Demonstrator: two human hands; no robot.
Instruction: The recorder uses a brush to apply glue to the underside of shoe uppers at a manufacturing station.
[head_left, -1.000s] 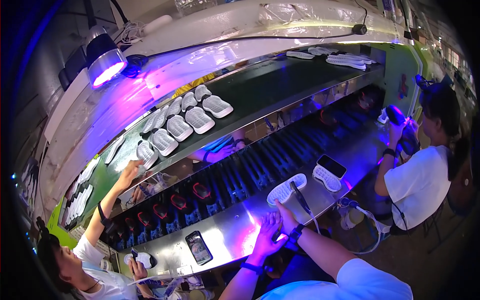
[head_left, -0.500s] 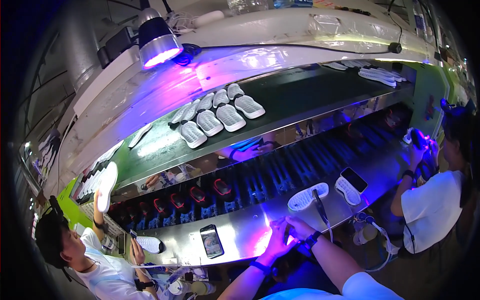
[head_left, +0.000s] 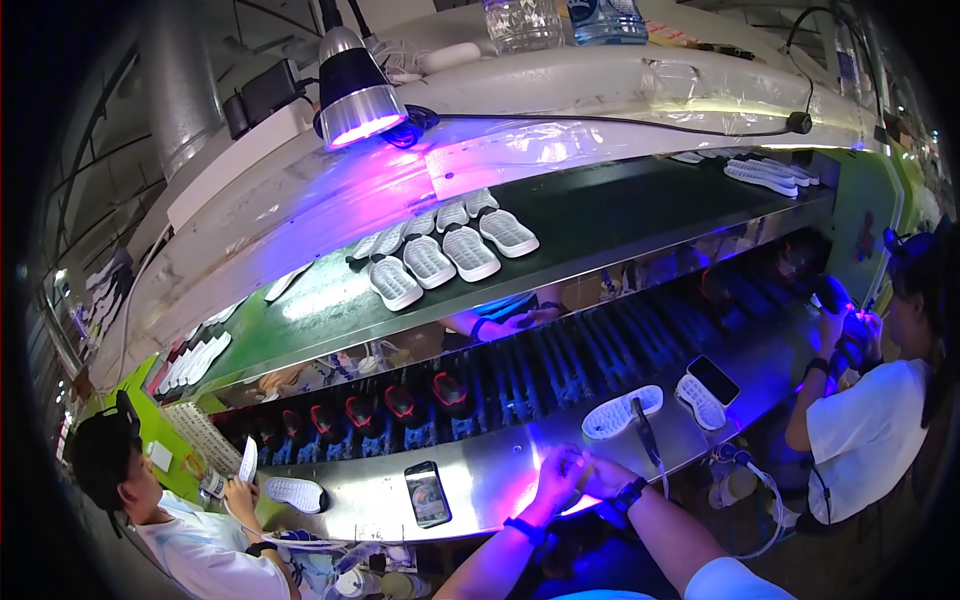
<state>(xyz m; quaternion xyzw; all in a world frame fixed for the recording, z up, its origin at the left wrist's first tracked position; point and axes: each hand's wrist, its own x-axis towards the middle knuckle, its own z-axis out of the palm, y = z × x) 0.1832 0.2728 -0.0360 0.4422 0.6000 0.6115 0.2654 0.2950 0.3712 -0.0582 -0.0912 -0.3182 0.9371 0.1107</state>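
Note:
My left hand [head_left: 558, 478] and my right hand [head_left: 603, 478] meet over the front edge of the metal bench [head_left: 470, 455], in violet light. The fingers of both are bent and pressed against each other, and whatever may lie between them is hidden. Just beyond my right hand, a white shoe sole [head_left: 610, 415] rests on the bench with a dark-handled brush-like tool [head_left: 645, 430] lying across it. A white hose or cord runs from that tool over the edge. Another white sole [head_left: 700, 402] lies farther right, beside a dark phone [head_left: 714, 378].
A second phone [head_left: 427, 494] lies left of my hands. Dark shoe uppers [head_left: 400, 404] stand in a row behind the bench. White soles [head_left: 463, 252] sit on the green shelf above. A violet lamp [head_left: 358, 100] hangs overhead. Co-workers [head_left: 180, 520] [head_left: 865, 420] sit on both sides.
My hands have drawn closer together, closing the gap between them. The left co-worker has brought a raised white sole down to chest height. The whole view has shifted slightly.

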